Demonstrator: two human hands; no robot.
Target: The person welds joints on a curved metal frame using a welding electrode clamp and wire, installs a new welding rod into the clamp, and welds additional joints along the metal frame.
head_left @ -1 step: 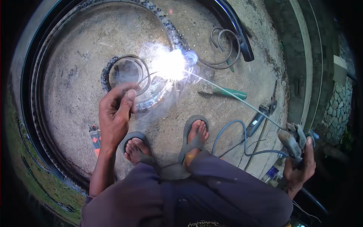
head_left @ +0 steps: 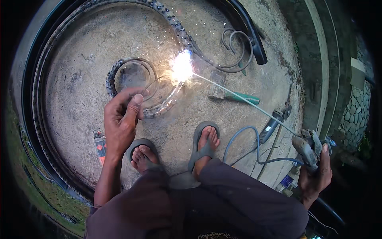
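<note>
My right hand (head_left: pixel 317 177) is closed around a welding electrode holder (head_left: pixel 305 150). A long thin welding electrode (head_left: pixel 246 104) runs from it to a bright arc with flying sparks. That glare hides the joint being welded on a curled metal scroll (head_left: pixel 163 107), made of bent rod with a rough, beaded surface. My left hand (head_left: pixel 122 117) is closed with thumb and fingers pinched at the scroll's inner curl, on a thin bent metal rod (head_left: pixel 153 82) that leads toward the arc. Above the arc the scroll's beaded stem (head_left: pixel 175 23) curves up and left.
A chipping hammer with green handle (head_left: pixel 242 98) lies right of the arc, near an angle grinder (head_left: pixel 274 121) and a blue cable (head_left: pixel 254 145). A black curved tube (head_left: pixel 254 44) lies at upper right. An electrode packet (head_left: pixel 100 144) sits by my left wrist. My sandalled feet (head_left: pixel 205 141) stand close below.
The arc's glare has shrunk and the bluish smoke has thinned, showing more of the scroll and sparks. Both hands stay in place.
</note>
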